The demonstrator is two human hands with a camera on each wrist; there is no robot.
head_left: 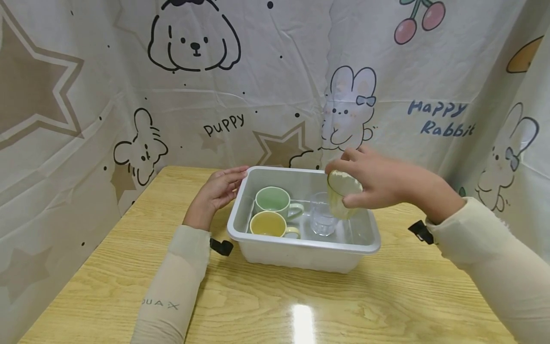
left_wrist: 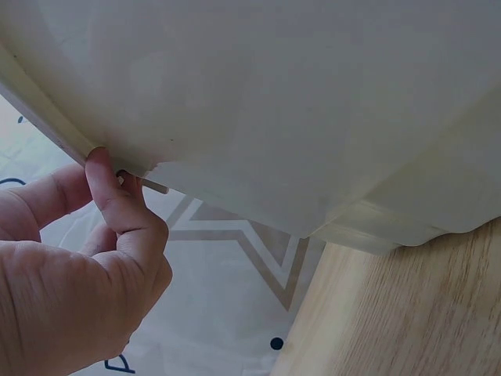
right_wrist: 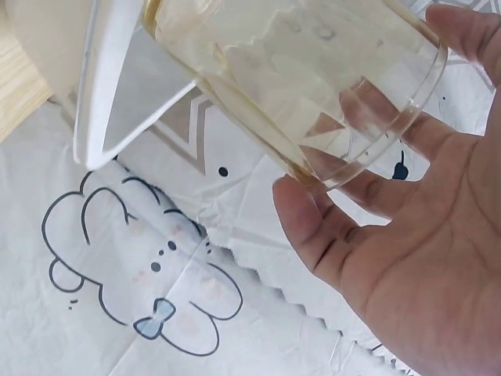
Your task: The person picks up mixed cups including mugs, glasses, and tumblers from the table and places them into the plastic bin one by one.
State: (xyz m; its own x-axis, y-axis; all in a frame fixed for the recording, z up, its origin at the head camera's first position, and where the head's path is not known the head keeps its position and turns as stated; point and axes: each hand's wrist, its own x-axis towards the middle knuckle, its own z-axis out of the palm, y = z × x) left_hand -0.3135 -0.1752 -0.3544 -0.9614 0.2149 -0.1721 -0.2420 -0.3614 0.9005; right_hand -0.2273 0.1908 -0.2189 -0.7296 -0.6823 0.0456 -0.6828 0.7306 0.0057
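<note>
A yellowish see-through glass is tilted over the right part of a grey-white plastic tub. My right hand grips it from above with fingers and thumb spread around its upper end; the right wrist view shows the fingertips round the thick clear end of the glass. In the tub are a green mug, a yellow mug in front of it, and a clear glass right beside the held one. My left hand holds the tub's rim at its back left corner, fingers bent at the edge.
The tub stands on a light wooden table. Behind it hangs a pale curtain with cartoon prints, close to the table's back edge. Black straps stick out at both wrists.
</note>
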